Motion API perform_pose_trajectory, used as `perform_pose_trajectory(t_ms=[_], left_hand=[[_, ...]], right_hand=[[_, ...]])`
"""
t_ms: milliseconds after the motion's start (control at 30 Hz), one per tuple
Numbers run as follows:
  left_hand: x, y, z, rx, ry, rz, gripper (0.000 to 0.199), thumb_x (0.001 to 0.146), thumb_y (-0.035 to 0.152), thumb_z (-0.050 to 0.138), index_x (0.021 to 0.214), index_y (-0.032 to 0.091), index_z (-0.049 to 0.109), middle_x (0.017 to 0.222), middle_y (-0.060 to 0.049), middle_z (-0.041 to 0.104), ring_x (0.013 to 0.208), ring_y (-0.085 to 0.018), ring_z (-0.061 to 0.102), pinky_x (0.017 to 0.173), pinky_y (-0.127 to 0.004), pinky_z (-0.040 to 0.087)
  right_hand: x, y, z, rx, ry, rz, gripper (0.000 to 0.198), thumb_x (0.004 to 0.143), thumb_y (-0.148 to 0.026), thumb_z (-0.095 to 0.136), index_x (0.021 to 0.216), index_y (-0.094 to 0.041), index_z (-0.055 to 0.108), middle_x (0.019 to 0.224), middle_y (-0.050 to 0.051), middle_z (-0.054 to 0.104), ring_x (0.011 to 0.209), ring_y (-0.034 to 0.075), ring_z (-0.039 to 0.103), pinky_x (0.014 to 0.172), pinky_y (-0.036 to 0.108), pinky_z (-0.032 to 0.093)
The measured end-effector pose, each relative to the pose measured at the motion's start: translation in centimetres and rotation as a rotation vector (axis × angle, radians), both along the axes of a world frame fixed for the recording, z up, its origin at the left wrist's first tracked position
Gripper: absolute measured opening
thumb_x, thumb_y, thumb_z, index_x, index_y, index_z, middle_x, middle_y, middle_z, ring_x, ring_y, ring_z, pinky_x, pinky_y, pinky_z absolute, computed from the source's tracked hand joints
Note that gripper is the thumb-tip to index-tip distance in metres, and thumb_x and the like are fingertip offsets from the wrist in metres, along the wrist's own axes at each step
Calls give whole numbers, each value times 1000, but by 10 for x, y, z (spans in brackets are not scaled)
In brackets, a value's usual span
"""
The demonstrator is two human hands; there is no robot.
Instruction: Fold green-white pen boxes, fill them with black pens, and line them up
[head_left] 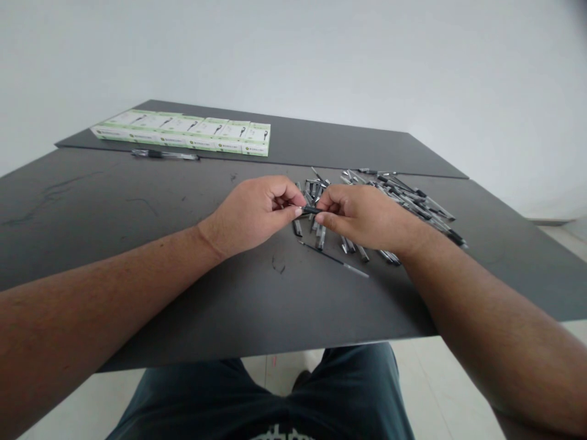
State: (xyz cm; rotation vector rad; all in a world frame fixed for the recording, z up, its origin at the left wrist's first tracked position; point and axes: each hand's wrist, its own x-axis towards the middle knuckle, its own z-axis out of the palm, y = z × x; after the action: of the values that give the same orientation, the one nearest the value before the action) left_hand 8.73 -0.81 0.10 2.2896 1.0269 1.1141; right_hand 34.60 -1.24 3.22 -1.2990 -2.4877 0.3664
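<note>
Between my two hands, just above the table, is a pen [312, 209] with a black grip. My left hand [261, 211] pinches its tip end between thumb and fingers. From the other side, my right hand [360, 211] is closed on the same pen near the grip; the rest of the barrel is hidden by that hand. A loose pen refill [332, 259] with a dark ink column lies on the table below my hands. Behind and under the right hand, pen caps and clear pen parts [321, 237] are scattered.
A heap of clear pens with black grips [426, 211] spreads to the right. Green and white pen boxes [197, 133] stand in a row at the back left, with a few pens [165, 154] before them. The grey table [220, 318] ends close to my lap.
</note>
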Motion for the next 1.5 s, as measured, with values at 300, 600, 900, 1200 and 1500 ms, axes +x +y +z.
perform_pose_trajectory(t_ms=[300, 600, 900, 1200, 1500], left_hand=[[1, 0, -4, 18, -16, -3, 15, 95, 27, 76, 108, 21, 82, 98, -3, 87, 87, -19, 81, 84, -30, 63], [-2, -3, -5, 65, 36, 17, 10, 99, 30, 75, 103, 23, 81, 92, -3, 86, 81, -20, 79, 80, -32, 61], [-2, -2, -4, 54, 17, 27, 11, 98, 32, 77, 100, 23, 81, 92, -2, 85, 81, -19, 78, 79, -31, 59], [-2, -2, -4, 35, 13, 40, 6, 98, 30, 76, 100, 26, 79, 94, -2, 85, 83, -21, 79, 81, -34, 61], [-2, -1, -5, 72, 12, 46, 7, 98, 31, 76, 99, 24, 78, 93, -2, 85, 83, -21, 80, 80, -34, 61]], right_hand=[[1, 1, 0, 36, 8, 43, 19, 105, -36, 69, 106, -21, 81, 83, 2, 78, 73, 19, 65, 71, 32, 40], [3, 1, 1, 20, 74, 4, 11, 97, -28, 79, 106, -23, 78, 87, 1, 80, 78, 20, 70, 74, 31, 44], [4, 1, 4, -7, 64, -4, 17, 99, -33, 77, 113, -22, 80, 89, 2, 82, 78, 20, 71, 73, 31, 44], [3, 0, 4, -23, 97, -8, 19, 99, -34, 76, 115, -23, 78, 86, 1, 80, 74, 20, 69, 72, 31, 43], [5, 1, 5, 14, 41, 14, 20, 105, -39, 70, 110, -21, 80, 88, 4, 81, 77, 21, 69, 74, 32, 43]])
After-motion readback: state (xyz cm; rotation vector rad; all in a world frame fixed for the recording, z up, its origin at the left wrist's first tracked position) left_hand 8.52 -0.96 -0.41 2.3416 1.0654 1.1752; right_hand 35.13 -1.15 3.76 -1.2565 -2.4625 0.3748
